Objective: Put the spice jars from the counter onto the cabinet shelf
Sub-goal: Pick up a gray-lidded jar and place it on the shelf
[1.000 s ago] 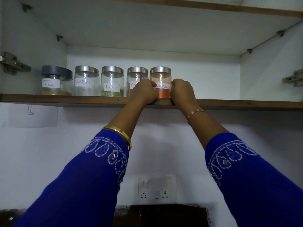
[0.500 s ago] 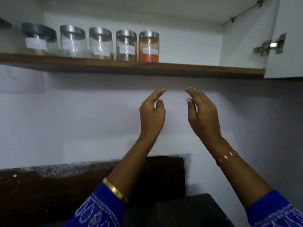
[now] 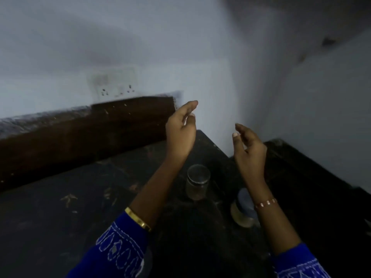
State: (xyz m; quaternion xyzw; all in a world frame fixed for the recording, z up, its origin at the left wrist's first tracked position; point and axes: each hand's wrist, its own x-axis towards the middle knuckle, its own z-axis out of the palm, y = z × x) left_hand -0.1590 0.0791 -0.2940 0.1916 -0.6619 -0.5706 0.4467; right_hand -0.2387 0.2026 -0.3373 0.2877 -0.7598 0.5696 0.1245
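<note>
Two spice jars stand on the dark counter [image 3: 60, 217]. A clear glass jar with a steel lid [image 3: 197, 181] sits between my forearms. A second jar with a grey-blue lid [image 3: 242, 209] is partly hidden behind my right wrist. My left hand [image 3: 180, 131] is raised above the counter, fingers apart, holding nothing. My right hand [image 3: 249, 147] hovers level with it, also open and empty. Both hands are well above the jars. The cabinet shelf is out of view.
A dark brown backsplash strip [image 3: 80, 133] runs along the white wall, with a socket plate [image 3: 114, 85] above it. The counter turns a corner at the right, where a lower dark ledge [image 3: 311, 177] meets the side wall. The picture is blurred.
Both hands let go of the orange jar on the shelf and came down, open. The view dropped from the shelf to the counter, bringing two jars into sight.
</note>
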